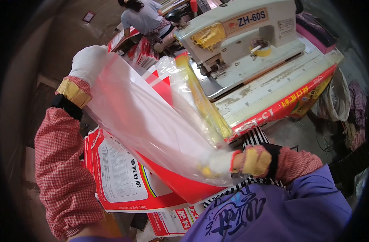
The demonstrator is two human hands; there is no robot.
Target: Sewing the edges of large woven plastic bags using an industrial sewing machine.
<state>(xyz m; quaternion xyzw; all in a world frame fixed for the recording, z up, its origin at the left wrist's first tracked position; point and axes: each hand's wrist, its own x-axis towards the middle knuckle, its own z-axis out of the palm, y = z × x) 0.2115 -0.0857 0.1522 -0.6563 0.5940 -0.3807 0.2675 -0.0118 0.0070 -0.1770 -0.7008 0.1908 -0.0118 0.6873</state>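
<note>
A clear plastic liner bag is stretched diagonally between my two gloved hands, over a red and white printed woven sack. My left hand, in a white glove with a yellow cuff, grips the liner's upper left end, raised high. My right hand, also gloved, reaches into the liner's lower right end and holds it close to my body. Both forearms wear red checked sleeve covers.
An industrial sewing machine stands on a worn table at the upper right, with a tape roll on its bed. More printed sacks lie below. Another person works at the top. A bucket sits right.
</note>
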